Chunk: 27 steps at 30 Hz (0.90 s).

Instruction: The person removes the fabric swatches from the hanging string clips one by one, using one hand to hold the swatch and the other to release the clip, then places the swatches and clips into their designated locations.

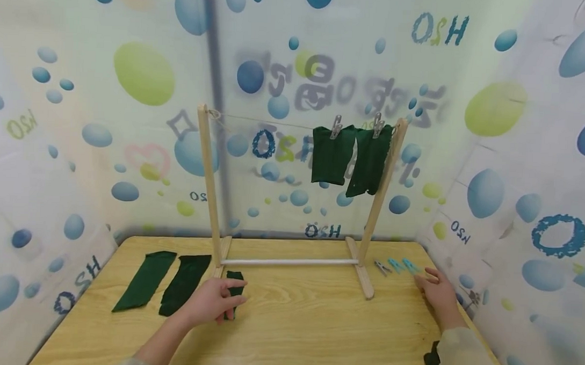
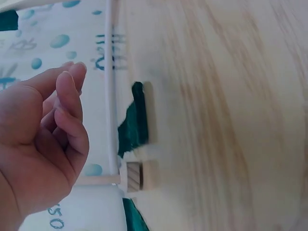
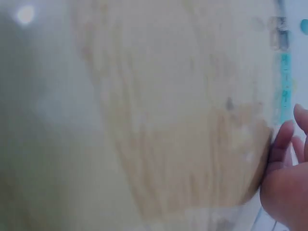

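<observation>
Hovering by the small green cloth (image 1: 235, 276), your left hand (image 1: 213, 303) has its fingers loosely bent and parted, with nothing held between them. That cloth lies on the wooden surface (image 1: 307, 322), just beside the left foot of your drying rack (image 1: 208, 185). Farther to your left, two larger green cloths (image 1: 145, 281) (image 1: 186, 283) lie slanted, side by side.

Your right hand (image 1: 437, 289) is at the surface's right edge, its fingers loosely curved, gripping nothing. You have the nearer of two cyan clips (image 1: 395, 265) (image 1: 410, 265) close to those fingertips; whether they touch, you cannot tell. Next to these clips lies a grey clip (image 1: 382, 268), near the rack's right foot.

Above, on the string (image 1: 265, 120) strung between your rack's posts, two dark green cloths (image 1: 331, 157) (image 1: 369, 163) hang toward the right end, each pinned by a metallic-looking peg (image 1: 336, 127) (image 1: 379, 125). Close beside your right sleeve (image 1: 465, 355) is a crumpled dark scrap (image 1: 432, 357), partly hidden.
</observation>
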Tool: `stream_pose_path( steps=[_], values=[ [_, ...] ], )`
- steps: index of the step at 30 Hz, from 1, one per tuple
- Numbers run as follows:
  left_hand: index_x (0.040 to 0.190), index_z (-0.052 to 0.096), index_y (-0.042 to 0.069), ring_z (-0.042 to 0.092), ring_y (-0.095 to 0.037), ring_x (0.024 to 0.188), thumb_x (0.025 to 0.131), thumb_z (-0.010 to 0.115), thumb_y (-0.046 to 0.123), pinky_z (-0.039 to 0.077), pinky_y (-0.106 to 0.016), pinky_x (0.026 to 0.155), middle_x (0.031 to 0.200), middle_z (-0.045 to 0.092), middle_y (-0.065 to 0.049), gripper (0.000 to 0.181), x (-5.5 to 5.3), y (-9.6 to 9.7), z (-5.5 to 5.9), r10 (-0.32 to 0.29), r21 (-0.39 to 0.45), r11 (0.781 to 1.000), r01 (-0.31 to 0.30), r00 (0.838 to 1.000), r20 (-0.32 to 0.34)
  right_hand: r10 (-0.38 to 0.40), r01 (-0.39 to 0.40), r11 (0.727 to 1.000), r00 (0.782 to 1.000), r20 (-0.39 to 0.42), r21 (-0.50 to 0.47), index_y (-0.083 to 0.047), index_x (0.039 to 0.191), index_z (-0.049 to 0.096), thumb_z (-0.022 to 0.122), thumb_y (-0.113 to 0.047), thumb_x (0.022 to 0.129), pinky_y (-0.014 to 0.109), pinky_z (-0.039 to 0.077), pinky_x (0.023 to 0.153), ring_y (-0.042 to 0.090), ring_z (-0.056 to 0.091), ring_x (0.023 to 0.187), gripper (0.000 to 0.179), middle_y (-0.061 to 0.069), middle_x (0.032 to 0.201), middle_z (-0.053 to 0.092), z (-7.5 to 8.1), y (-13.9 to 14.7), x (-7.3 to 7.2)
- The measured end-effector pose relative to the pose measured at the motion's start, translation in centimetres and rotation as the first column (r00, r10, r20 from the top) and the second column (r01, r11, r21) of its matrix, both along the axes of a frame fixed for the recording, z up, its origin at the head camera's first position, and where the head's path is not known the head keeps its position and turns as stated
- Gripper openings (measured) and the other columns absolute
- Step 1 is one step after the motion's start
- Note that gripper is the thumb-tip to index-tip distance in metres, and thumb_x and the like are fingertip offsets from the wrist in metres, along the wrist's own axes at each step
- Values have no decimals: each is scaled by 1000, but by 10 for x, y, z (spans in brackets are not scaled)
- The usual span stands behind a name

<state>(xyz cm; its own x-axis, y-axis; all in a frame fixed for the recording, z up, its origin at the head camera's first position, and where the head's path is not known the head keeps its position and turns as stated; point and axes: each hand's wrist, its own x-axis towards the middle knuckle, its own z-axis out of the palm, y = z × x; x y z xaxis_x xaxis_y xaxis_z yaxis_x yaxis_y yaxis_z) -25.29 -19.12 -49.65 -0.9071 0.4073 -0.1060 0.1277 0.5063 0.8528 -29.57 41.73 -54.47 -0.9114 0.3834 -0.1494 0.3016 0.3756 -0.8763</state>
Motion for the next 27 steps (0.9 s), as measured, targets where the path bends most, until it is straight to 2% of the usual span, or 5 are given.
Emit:
stream_pose_path(
  steps=[5,11,15,21,27],
  values=[
    [150,64,-2,66,-20,51,108,73,27,57,-34,53,70,73,-10,52,4,7,5,-4,32,999,5,1000,-26,-37,33,991,999,-32,-131,9,168,26,65,-30,112,27,58,65,8,64,74,79,9,118,65,12,-2,11],
    [149,66,1,69,-24,59,109,72,27,60,-34,61,79,74,-11,48,5,16,15,-4,72,997,8,998,-56,59,-57,998,996,-66,33,8,165,34,57,-41,115,27,60,70,4,64,80,73,3,120,65,43,-7,18],
    [143,69,3,69,-24,62,108,73,27,61,-36,63,81,74,-9,42,3,22,23,-8,74,997,15,996,-92,114,-102,990,985,-128,96,2,160,46,58,-45,114,27,60,72,8,66,83,66,-4,111,67,72,-25,24],
    [135,70,5,70,-29,62,107,74,25,62,-37,64,77,71,-1,34,-3,32,43,-24,88,995,38,988,-153,254,-220,964,930,-265,150,-2,152,57,61,-40,114,26,58,68,10,66,81,54,-15,100,64,123,-61,28],
    [140,67,6,70,-25,65,108,73,27,59,-34,62,81,71,-2,40,-14,49,75,-60,97,992,79,981,-186,341,-284,936,876,-341,208,-5,147,63,62,-39,114,24,57,67,9,64,77,47,-12,102,64,179,-94,26]
  ],
)
